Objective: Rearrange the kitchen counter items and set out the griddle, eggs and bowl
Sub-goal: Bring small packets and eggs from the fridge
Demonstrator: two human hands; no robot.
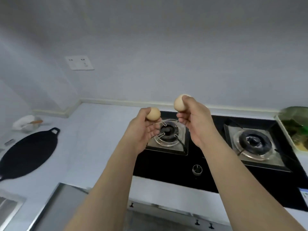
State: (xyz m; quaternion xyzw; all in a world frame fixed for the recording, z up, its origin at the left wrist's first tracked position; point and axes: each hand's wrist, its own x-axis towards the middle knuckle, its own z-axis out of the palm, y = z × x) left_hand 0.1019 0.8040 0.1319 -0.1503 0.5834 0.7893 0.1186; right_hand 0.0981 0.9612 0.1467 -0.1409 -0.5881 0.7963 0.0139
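Left hand (143, 130): fingers curled round left egg (153, 114), mid-frame.
Right hand (194, 119): grips right egg (180, 103), slightly higher.
Below hands: gas hob (166, 167).
Left edge: black griddle (30, 155) on tabletop (93, 134).

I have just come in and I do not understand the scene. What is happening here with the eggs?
A person stands at a kitchen counter and holds one egg in each hand, raised above the gas stove. The left hand grips the left egg, the right hand grips the right egg. The black griddle already lies on the counter to the left. A bowl sits behind it.
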